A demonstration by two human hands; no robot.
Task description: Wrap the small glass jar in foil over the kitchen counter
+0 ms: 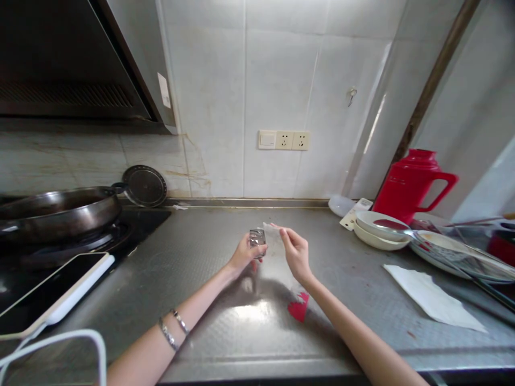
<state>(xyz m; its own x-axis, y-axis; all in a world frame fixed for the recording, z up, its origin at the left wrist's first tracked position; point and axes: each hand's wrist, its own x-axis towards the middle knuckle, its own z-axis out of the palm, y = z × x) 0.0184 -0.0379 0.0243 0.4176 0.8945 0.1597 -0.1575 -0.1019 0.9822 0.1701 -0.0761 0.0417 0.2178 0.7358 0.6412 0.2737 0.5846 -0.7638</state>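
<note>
My left hand (243, 253) is closed around a small see-through, dark-edged block or container (257, 237), held just above the steel counter. In a pinch, my right hand (295, 252) grips a strip of clear film (272, 236). The strip stretches from my right fingertips toward the small block; whether it is stuck to the block I cannot tell. Below my right wrist, a torn red piece of paper or film (298, 307) lies on the counter.
A pan (60, 214) sits on the black stove at left, with a phone (52, 295) and white cable in front. At right are a red thermos (406, 185), stacked bowls (380, 241), a plate with utensils and a white paper sheet (432, 297).
</note>
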